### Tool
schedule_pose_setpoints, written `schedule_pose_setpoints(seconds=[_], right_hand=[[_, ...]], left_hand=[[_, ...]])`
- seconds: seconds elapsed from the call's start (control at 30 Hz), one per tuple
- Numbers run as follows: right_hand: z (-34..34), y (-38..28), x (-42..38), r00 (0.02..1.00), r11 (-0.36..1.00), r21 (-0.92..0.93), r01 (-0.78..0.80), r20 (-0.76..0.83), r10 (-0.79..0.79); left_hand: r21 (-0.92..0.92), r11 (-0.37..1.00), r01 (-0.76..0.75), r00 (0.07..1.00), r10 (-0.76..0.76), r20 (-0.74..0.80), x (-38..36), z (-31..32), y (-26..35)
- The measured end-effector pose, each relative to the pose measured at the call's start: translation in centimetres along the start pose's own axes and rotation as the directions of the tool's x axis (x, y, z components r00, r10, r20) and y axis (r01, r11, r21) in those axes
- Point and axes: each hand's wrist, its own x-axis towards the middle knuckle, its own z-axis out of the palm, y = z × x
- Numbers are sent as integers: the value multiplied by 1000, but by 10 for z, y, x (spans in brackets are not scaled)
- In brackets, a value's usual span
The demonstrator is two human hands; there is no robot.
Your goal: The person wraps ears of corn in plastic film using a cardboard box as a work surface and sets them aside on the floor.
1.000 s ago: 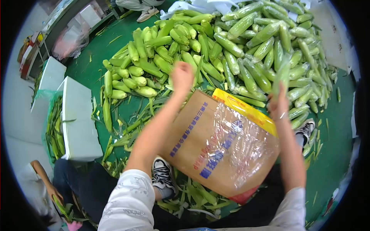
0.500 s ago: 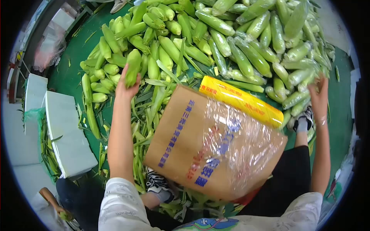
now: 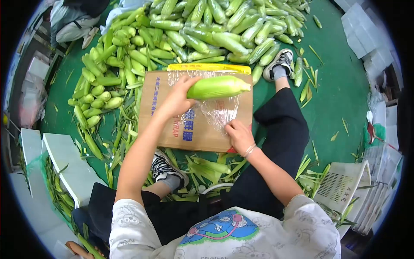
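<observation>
My left hand (image 3: pixel 177 96) is closed around the thick end of a green ear of corn (image 3: pixel 219 87). The ear lies sideways above the cardboard box (image 3: pixel 151 123) in front of me, its tip to the right. My right hand (image 3: pixel 240 136) rests over the box's right part, its fingers pinched at the edge of the clear plastic film (image 3: pixel 220 114). That film covers the upper middle of the box and is wrinkled and shiny. Along the far side of the box runs the yellow film roll package (image 3: pixel 233 67), partly hidden by film.
Unwrapped corn ears (image 3: pixel 101 82) are heaped at the left. Film-wrapped ears (image 3: pixel 241 30) form a pile at the far side. Loose husks (image 3: pixel 211 168) lie around my shoes. White crates (image 3: pixel 64 159) stand at the left, with a white basket (image 3: pixel 345 181) at the right. Another person's leg (image 3: pixel 77 30) shows upper left.
My left hand has brought the ear from the left pile to above the box. My right hand has come from the wrapped pile to the film on the box. The view has shifted.
</observation>
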Motion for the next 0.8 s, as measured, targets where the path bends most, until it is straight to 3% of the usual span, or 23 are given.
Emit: schedule_pose_setpoints(seconds=[0.13,0.2,0.23,0.27,0.33,0.37,0.43,0.47,0.5,0.53,0.57,0.6,0.63,0.67,0.7,0.73,0.8], right_hand=[[-31,-12,-11,979,983,179,50,-206,-12],[-49,-18,-10,924,873,486,-39,-315,217],[-50,-16,-3,886,798,586,-140,-285,365],[-42,-10,11,887,795,590,-141,-282,366],[-13,8,42,677,417,896,-152,-213,704],[-4,15,54,679,411,898,-157,-203,705],[4,22,75,684,657,661,-364,-289,670],[8,21,79,684,653,663,-366,-283,672],[6,14,83,794,873,411,-262,-423,437],[3,7,84,865,987,111,-116,-478,155],[-1,0,85,867,988,141,-69,-482,129],[-3,2,84,866,988,140,-68,-483,128],[-5,6,79,881,958,281,-55,-438,179],[-8,10,73,894,910,413,-50,-388,225],[-20,4,62,870,867,482,-124,-368,329],[-29,-1,46,867,871,474,-131,-371,333],[-41,-9,7,866,784,560,-268,-216,451]], left_hand=[[103,993,55,989,-69,134,-4,11,-25],[97,995,28,930,-62,362,-13,14,-28],[111,993,28,905,-72,418,-12,17,-29],[113,993,32,905,-77,419,-8,19,-31],[179,983,40,870,-122,478,-2,18,-22],[179,983,49,868,-131,479,1,18,-23],[177,979,99,804,-183,566,9,14,-21],[178,979,104,802,-188,567,8,13,-19],[302,951,70,843,-218,492,4,14,-11],[420,906,43,880,-233,413,-3,17,-6],[418,907,46,881,-234,412,-12,19,-5],[375,926,50,940,-171,296,-24,21,-7],[335,941,42,979,-106,175,-35,20,-12],[337,941,31,978,-98,182,-45,20,-17],[230,970,83,980,-121,155,-54,22,-25],[114,984,134,980,-149,132,-58,20,-24],[41,986,163,975,-168,145,-63,13,-25]])
